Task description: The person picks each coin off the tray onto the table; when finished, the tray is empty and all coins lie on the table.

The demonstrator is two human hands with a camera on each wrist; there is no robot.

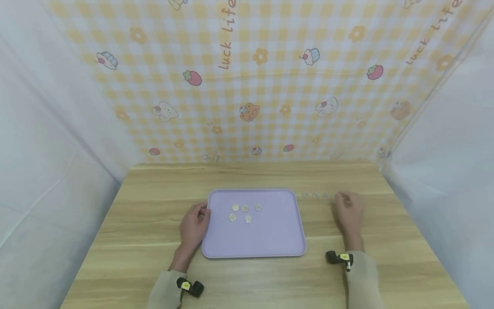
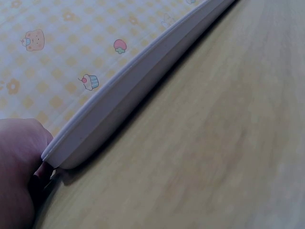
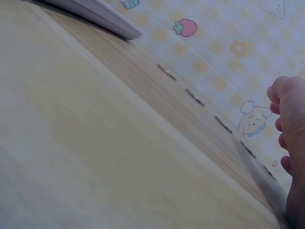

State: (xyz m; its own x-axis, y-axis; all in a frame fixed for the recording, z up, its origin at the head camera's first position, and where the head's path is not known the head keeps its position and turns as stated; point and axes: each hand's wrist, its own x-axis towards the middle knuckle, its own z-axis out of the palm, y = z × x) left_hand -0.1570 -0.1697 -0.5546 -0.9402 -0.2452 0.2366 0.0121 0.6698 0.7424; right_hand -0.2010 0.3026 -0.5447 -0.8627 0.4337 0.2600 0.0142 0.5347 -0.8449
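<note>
Five coins [image 1: 245, 209] in the head view, flat on the left part of the tray [image 1: 270, 240], three farther back and two nearer. More coins [image 1: 315, 195] in a row on the table [image 1: 251, 283], just beside the tray's far right corner. Left hand [image 1: 194, 225] at the tray's left edge, fingers curled about the rim. Right hand [image 1: 350, 212] at the row's outer end, fingers bent and a little blurred; impossible to tell whether pinching a coin or bare. Possible trouble: with a tug or tilt from the left hand, loose coins sliding across the smooth tray.

In the left wrist view, tray's side wall and rim corner against the left hand, a grasp plainer than from the head. Beneath the wall, a dark line, shadow or gap hard to say. No coin visible past the rim.

In the right wrist view, five coins edge-on in the table row, against only three plain from the head. Right fingertips bent close above the outer end, grip unclear here too. Thin coins, probably awkward to pick up: with a skidding fingertip, one dropped or neighbours knocked out of line.
</note>
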